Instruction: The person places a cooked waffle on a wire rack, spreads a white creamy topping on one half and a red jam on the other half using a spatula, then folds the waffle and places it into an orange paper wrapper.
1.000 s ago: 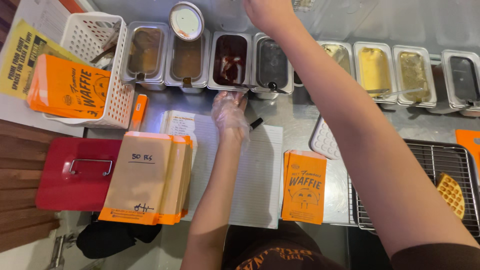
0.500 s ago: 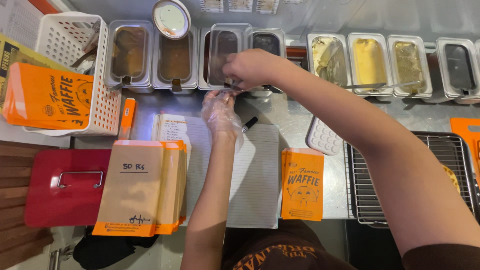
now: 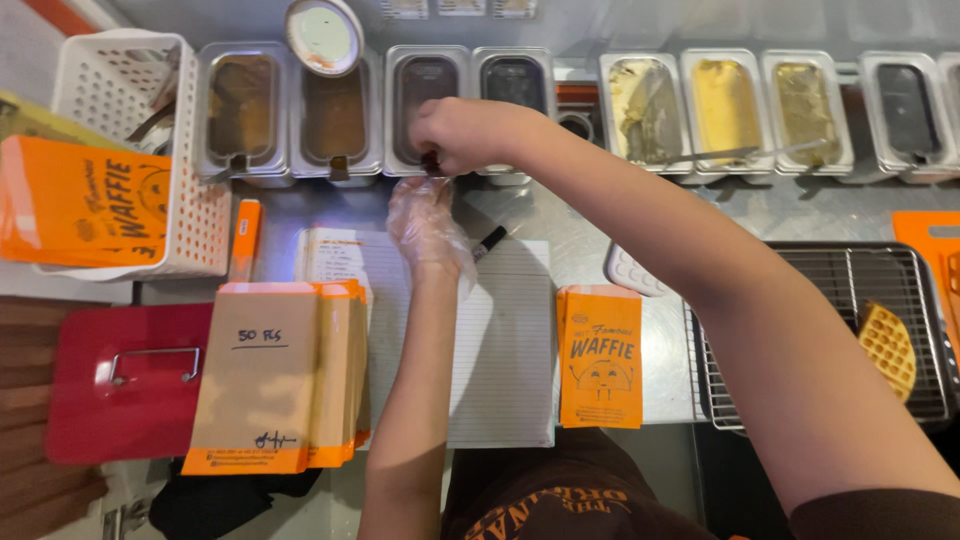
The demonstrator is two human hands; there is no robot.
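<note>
My right hand [image 3: 465, 135] reaches across to the row of steel tubs and is closed on a small dark utensil handle [image 3: 431, 160] at the front rim of the tub of dark filling [image 3: 425, 85]. Just below it, my left hand [image 3: 430, 225] wears a clear plastic glove and is held cupped over the white lined pad [image 3: 500, 350]; nothing shows in it. A black marker [image 3: 490, 242] lies on the pad beside the gloved hand.
More steel tubs of fillings [image 3: 725, 100] run right. A round lid [image 3: 322, 35] rests on the left tubs. Around the pad are a white basket [image 3: 120, 70], brown envelopes [image 3: 260, 370], a red box [image 3: 100, 400], orange bags [image 3: 600, 355] and a waffle [image 3: 888, 348] on a wire rack [image 3: 830, 300].
My right hand came down from the top of the view to the dark tub and closed on the handle. The gloved left hand stayed under it, shifting slightly toward me.
</note>
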